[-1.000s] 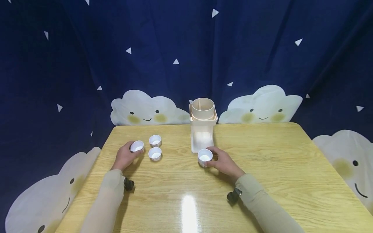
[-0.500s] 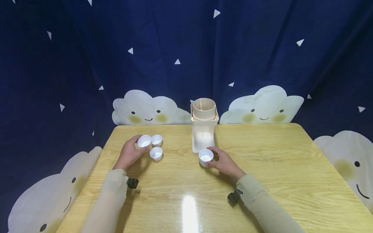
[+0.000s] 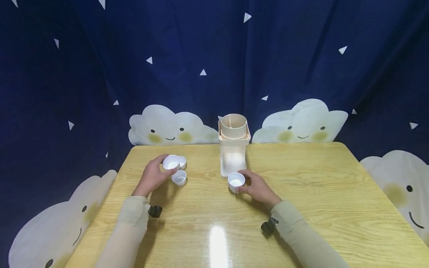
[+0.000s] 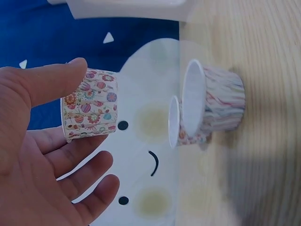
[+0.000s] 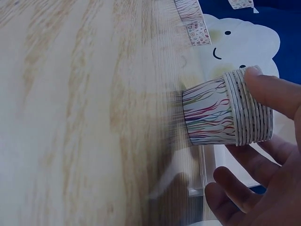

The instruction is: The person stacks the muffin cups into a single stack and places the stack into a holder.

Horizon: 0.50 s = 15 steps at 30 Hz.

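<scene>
My left hand (image 3: 152, 178) grips a white paper baking cup (image 4: 91, 106) with a floral print between thumb and fingers, raised off the table. In the head view it partly covers the back cup (image 3: 182, 162), a floral one standing on the table. Just in front of that stands a streak-patterned baking cup (image 4: 223, 99), apart from my fingers. My right hand (image 3: 259, 188) pinches a stack of nested baking cups (image 5: 211, 113) by its rims. Coloured wavy streaks mark the outermost cup, and the stack's base is at the tabletop.
A cream dispenser-like stand (image 3: 233, 143) with a round tube on top stands at the table's back, right behind the stack. The wooden table (image 3: 318, 193) ends at a dark blue curtain (image 3: 201, 44) with cloud shapes.
My left hand has lifted the floral baking cup and carried it right, until it overlaps the back cup in the head view. The right hand and its stack have stayed put.
</scene>
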Each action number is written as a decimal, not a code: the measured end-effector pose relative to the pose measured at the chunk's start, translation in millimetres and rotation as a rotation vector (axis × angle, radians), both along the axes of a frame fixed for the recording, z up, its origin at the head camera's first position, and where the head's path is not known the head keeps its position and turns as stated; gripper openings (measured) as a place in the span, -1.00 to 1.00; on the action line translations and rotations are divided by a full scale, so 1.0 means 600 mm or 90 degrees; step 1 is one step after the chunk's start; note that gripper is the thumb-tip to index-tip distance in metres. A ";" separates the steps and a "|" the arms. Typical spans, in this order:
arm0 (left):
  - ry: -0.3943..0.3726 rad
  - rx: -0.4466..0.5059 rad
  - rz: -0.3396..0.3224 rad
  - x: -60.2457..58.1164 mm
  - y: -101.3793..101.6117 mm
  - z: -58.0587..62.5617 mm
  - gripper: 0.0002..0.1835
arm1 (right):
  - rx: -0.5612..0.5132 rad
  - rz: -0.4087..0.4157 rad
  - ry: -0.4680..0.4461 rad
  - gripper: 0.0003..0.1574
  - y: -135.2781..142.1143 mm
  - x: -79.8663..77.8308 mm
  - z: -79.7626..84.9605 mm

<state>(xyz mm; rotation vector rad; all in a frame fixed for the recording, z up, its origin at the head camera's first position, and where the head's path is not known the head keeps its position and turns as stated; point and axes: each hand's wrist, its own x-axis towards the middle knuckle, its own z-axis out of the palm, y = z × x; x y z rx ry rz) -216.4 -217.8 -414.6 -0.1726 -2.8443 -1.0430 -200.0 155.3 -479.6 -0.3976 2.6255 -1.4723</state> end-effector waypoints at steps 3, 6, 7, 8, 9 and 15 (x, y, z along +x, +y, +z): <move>0.000 0.003 -0.013 0.004 0.010 0.007 -0.27 | -0.002 0.000 0.003 -0.27 -0.001 -0.001 0.001; 0.006 0.008 -0.028 0.009 0.024 0.014 -0.28 | -0.002 0.001 0.002 -0.27 -0.002 -0.002 0.003; 0.010 0.009 -0.034 0.011 0.029 0.017 -0.29 | -0.001 0.002 0.003 -0.27 -0.002 -0.002 0.003; 0.016 0.010 -0.039 0.013 0.035 0.019 -0.30 | 0.001 0.003 0.004 -0.27 -0.002 -0.003 0.003; 0.020 0.010 -0.045 0.014 0.040 0.021 -0.31 | 0.002 0.005 0.006 -0.27 -0.002 -0.003 0.003; 0.040 0.014 -0.091 0.019 0.075 0.026 -0.36 | -0.003 0.007 0.006 -0.27 -0.001 0.000 0.001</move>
